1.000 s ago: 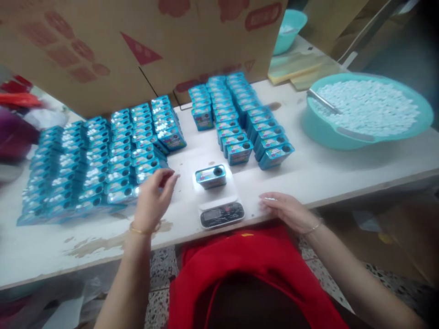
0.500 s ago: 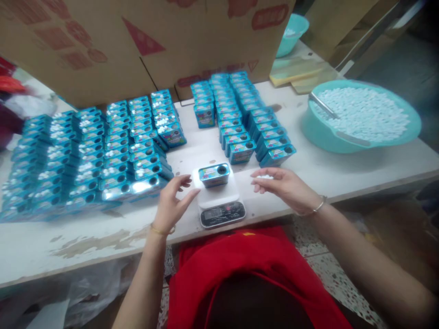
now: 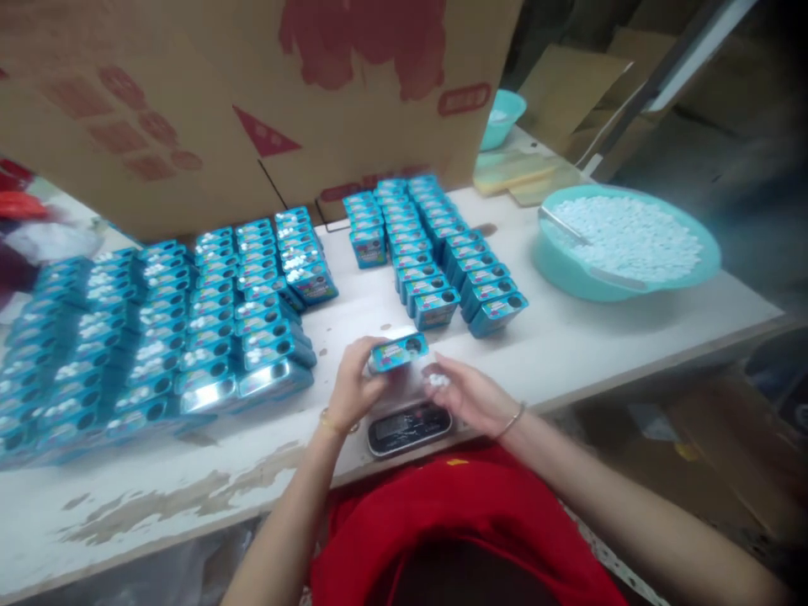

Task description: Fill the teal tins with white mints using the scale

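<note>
My left hand [image 3: 358, 383] grips the left end of a small blue box [image 3: 397, 352] with a round dark hole in its top. The box is just above a white scale with a black display panel [image 3: 410, 427]. At the right end of the box, my right hand [image 3: 470, 391] is curled round several white pellets [image 3: 437, 380], its fingertips near the hole. A turquoise basin [image 3: 568, 273] full of white pellets, with a metal scoop [image 3: 565, 225] in it, sits to the right.
Rows of blue boxes [image 3: 208, 353], many topped with white pellets, fill the left of the table [image 3: 252, 480]. More blue boxes [image 3: 435, 310] stand behind the scale. A large cardboard box [image 3: 189, 84] rises at the back, beside a smaller turquoise bowl [image 3: 505, 118].
My left hand has moved right and taken hold of the box on the scale. My right hand has come left to the box with its pellets. The view has shifted.
</note>
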### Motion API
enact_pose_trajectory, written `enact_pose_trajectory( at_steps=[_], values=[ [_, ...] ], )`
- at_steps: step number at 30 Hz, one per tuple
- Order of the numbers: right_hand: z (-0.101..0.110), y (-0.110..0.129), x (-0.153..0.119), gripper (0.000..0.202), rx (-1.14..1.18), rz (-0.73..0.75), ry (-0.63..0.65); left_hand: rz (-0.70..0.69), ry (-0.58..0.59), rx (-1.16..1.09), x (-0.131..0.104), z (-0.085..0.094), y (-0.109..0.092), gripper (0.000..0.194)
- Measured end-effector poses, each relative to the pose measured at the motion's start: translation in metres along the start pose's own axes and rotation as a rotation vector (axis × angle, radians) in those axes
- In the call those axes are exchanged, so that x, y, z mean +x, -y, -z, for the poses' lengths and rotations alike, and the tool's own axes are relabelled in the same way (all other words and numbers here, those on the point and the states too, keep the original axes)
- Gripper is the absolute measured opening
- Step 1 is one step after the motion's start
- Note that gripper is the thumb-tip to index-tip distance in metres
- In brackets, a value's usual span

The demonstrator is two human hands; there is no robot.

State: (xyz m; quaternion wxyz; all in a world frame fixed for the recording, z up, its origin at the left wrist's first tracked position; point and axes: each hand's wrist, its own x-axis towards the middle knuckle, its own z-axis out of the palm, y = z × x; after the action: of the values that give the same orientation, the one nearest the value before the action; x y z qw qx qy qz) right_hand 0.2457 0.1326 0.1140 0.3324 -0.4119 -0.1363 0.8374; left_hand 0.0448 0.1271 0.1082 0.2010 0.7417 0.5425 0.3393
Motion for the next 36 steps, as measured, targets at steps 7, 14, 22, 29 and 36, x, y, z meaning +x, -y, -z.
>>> enact_pose_trajectory(
  at_steps=[7, 14, 22, 29, 36],
  values=[
    [-0.023, -0.002, 0.012, 0.023, 0.208, -0.001, -0.043, -0.408, 0.009, 0.562, 0.011, 0.03, -0.033, 0.029],
    [-0.036, -0.003, 0.015, 0.02, 0.231, -0.001, -0.036, -0.492, -0.153, 0.649, 0.0, 0.022, -0.024, 0.026],
    [-0.035, -0.003, 0.009, 0.022, 0.237, -0.001, -0.011, -0.519, -0.205, 0.636, -0.008, 0.019, -0.02, 0.03],
    [-0.038, -0.003, 0.012, 0.025, 0.215, -0.024, -0.005, -0.493, -0.174, 0.613, -0.011, 0.014, -0.009, 0.033],
    [-0.02, 0.0, 0.007, 0.023, 0.161, -0.004, 0.032, -0.182, -0.217, 0.258, -0.013, 0.002, 0.004, 0.036]
  ],
)
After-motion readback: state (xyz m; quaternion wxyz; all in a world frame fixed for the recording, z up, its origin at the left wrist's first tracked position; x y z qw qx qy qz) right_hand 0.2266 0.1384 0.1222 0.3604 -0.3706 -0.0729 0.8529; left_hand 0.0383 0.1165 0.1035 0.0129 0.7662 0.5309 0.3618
